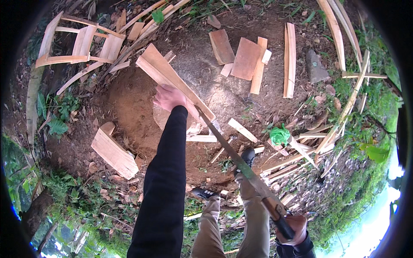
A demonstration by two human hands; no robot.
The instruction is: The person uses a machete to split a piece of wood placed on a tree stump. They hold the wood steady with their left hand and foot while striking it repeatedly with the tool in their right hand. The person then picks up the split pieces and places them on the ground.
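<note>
Over a round stump [160,116] lies a thick wooden plank [165,71], tilted from upper left to lower right. My left hand [169,96] is closed on the plank's near side, its fingertips partly hidden. At the lower right, my right hand [297,228] is wrapped round the dark grip of a machete [234,157]. The long, stained blade slants up and left. Its narrow end overlaps the plank's lower right part in view; whether it touches the wood I cannot tell.
My feet [247,157] stand close below the stump. A slatted wooden frame [84,41] sits at the upper left, and a wood block [114,152] at the left. Boards [247,58] lie beyond the stump. At the right are a green plastic bag [278,135], wood strips and a grey stone [317,66].
</note>
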